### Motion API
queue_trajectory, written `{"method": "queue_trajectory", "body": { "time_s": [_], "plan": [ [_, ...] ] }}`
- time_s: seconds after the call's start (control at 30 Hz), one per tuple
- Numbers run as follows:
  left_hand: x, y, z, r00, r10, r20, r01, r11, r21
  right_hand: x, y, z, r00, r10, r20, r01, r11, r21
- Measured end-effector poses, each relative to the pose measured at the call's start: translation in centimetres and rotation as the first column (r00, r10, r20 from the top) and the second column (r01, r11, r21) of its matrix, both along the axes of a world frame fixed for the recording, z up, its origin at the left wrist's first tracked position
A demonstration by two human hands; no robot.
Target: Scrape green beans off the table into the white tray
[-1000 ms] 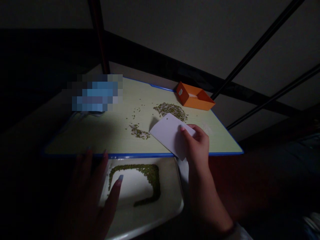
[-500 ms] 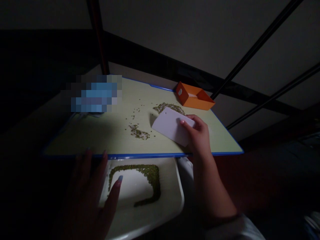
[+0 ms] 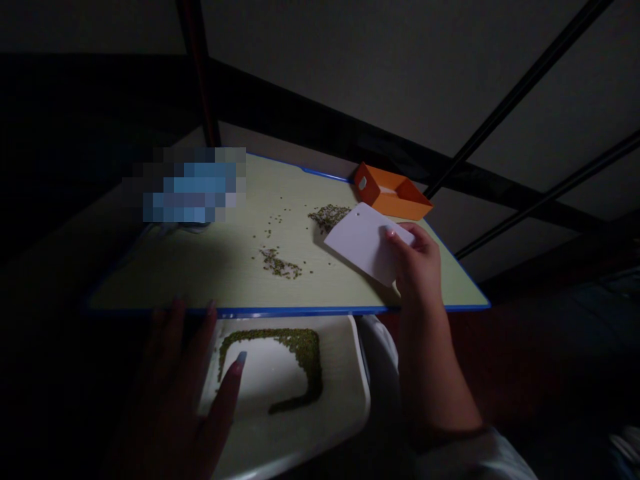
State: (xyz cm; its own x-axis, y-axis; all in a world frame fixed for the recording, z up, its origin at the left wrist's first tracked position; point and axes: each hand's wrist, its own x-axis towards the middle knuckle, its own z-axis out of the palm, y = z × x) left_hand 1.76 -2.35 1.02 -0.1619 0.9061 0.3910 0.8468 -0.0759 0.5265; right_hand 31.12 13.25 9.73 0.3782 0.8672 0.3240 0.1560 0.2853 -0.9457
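My right hand (image 3: 420, 260) pinches a thin white plastic card (image 3: 370, 243) with a small hole near one corner, thumb on top. The card is tilted over the tabletop, and its far edge is close to a pile of small green-brown grains (image 3: 327, 217). A smaller patch of the same grains (image 3: 281, 265) lies nearer the front edge. Below that edge is a white basin (image 3: 345, 380), with more green grains (image 3: 313, 363) along its far and right sides. At the basin's left, my left hand (image 3: 185, 393) has its fingers spread, the thumb reaching over the basin.
An orange open box (image 3: 393, 193) stands at the table's back right. Something blue (image 3: 200, 187), blurred out by pixels, lies at the back left. The pale tabletop (image 3: 225, 273) has a blue rim. Behind it rises a panelled wall (image 3: 400, 80).
My right hand has moved the white card to the right and slightly away from me, uncovering some tabletop. The left hand has stayed still.
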Motion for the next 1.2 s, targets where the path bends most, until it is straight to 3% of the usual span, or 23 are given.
{"method": "queue_trajectory", "body": {
  "time_s": [0.3, 0.57, 0.77, 1.07, 1.2],
  "plan": [
    [0.1, 0.1, 0.0, 1.0, 0.004, 0.0, -0.004, 1.0, -0.004, -0.3, -1.0, -0.9, 0.999, 0.0, 0.036, 0.002, 0.999, -0.043],
    [-0.2, 0.1, -0.2, 0.999, -0.003, -0.045, 0.003, 1.0, 0.009, -0.9, -1.7, -0.5, 0.999, 0.041, -0.014, -0.042, 0.998, -0.045],
    [-0.1, 0.0, -0.1, 0.998, 0.01, -0.067, -0.009, 1.0, 0.011, -1.4, -1.9, -0.6, 0.999, -0.014, 0.052, 0.017, 0.999, -0.051],
    [0.2, 0.0, 0.2, 0.999, 0.002, -0.053, -0.002, 1.0, -0.002, -3.4, -1.3, -0.9, 0.99, 0.079, 0.114, -0.072, 0.996, -0.06],
    [0.1, 0.0, 0.1, 0.999, 0.011, -0.053, -0.011, 1.0, -0.012, -3.2, -0.4, -1.0, 0.988, 0.149, 0.047, -0.145, 0.986, -0.088]
  ]
}}
